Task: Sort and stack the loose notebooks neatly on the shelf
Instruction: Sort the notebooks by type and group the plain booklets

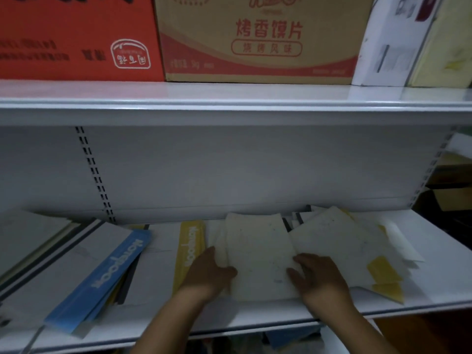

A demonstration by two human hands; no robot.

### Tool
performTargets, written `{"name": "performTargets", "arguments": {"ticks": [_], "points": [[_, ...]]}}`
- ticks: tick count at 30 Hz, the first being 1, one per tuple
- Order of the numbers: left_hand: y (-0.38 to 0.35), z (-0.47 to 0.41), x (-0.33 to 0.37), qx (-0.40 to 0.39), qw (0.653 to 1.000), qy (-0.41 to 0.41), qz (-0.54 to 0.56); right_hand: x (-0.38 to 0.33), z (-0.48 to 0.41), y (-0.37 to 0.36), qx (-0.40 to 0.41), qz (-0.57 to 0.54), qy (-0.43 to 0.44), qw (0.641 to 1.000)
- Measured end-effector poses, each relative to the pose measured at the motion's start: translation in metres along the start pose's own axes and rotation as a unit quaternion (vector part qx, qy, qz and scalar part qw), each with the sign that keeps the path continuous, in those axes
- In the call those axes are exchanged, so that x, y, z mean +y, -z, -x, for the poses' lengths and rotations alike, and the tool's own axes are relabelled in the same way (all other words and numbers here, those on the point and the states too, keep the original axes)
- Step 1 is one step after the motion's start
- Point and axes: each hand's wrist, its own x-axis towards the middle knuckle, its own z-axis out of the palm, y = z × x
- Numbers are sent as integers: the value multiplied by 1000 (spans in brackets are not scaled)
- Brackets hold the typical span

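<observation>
— On the lower white metal shelf (255, 315), what lies under the hands?

— A cream speckled paper-covered notebook (258, 251), flat on the shelf about midway along it, with its near edge close to the front lip. The left hand (209, 272) grasps its left edge, thumb laid on the cover and fingers curled at the side.

— And the right hand (319, 277)?

— Released. Its fingers are fairly straight and press down where that notebook's right edge meets a second cream speckled notebook (339, 241), which lies askew and reaches off to the right.

— What else is on that shelf?

— Just beside the left hand, partly under the cream covers, is a notebook with a yellow spine band (190, 251) carrying white lettering. Well apart to the left sits a slanted pile topped by a white notebook with a blue spine band (102, 277). On the right, loose yellow-edged covers (385, 274) and pale sheets fan out from under the second cream one. I cannot tell how many.

— And above?

— On the upper shelf a red printed carton (76, 34) stands against a brown cardboard carton with red lettering (260, 39), and a white box (390, 42) is further right.
</observation>
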Motion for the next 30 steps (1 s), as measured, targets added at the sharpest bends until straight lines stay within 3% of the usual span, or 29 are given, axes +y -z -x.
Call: {"name": "performTargets", "arguments": {"ticks": [4,8,10,18,21,24,30], "points": [[-5,-6,-6,-68,994,-6,-87,14,9,0,20,-8,28,999],[-13,-4,-5,-106,967,-25,-230,24,1,22,-130,102,68,984],[-17,-1,-1,-99,959,-25,-266,28,0,26,-191,99,69,974],[-13,-6,-1,-64,969,-49,-235,34,0,26,-159,79,79,981],[-11,-10,-2,-71,979,-36,-187,37,1,22,-125,87,80,985],[-12,-10,-2,-70,988,-21,-135,42,-3,26,-140,74,80,984],[-26,-8,3,-57,981,-42,-179,72,-1,52,-146,37,64,987]]}}
